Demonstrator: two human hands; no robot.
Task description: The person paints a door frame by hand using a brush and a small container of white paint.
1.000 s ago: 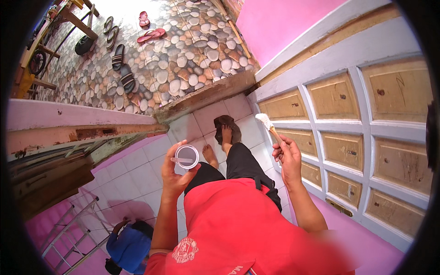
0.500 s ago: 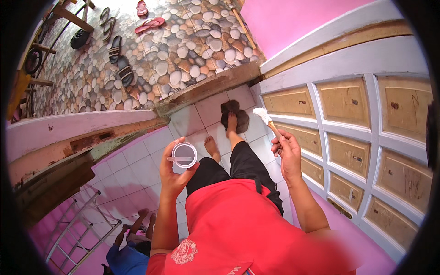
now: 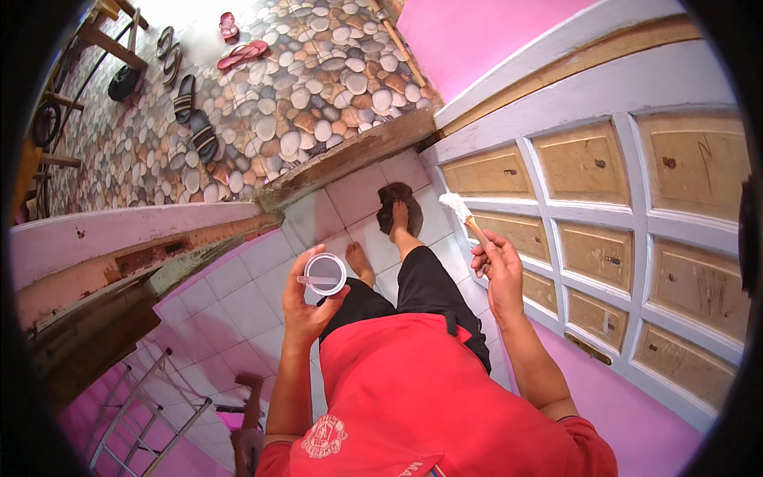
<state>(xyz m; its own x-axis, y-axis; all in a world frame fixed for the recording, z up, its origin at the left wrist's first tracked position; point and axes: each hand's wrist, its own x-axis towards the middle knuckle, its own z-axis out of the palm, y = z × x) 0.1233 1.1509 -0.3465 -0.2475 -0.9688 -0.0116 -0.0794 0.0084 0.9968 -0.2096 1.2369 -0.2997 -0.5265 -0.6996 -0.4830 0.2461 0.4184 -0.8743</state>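
Note:
My left hand (image 3: 306, 312) is wrapped round a small plastic cup (image 3: 326, 274) with a pale rim and greyish inside, and a flat light stick lies across its mouth. In my right hand (image 3: 501, 274) is a paintbrush (image 3: 479, 231), gripped by its wooden handle. White paint coats its bristles, which point up and to the left, away from the cup. Just right of the brush stands a panelled door (image 3: 548, 215), its frame painted whitish and its panels bare tan wood.
A raised sill (image 3: 350, 163) separates white floor tiles from a pebble-patterned floor with sandals (image 3: 203, 135) and red flip-flops (image 3: 242, 54). My foot rests on a dark rag (image 3: 388, 213). A metal ladder (image 3: 139, 417) and another person's limbs (image 3: 248, 413) are at the lower left.
The view has shifted slightly, so door and floor sit further left. The person in blue at the lower left has moved mostly out of sight. Both my hands keep their holds.

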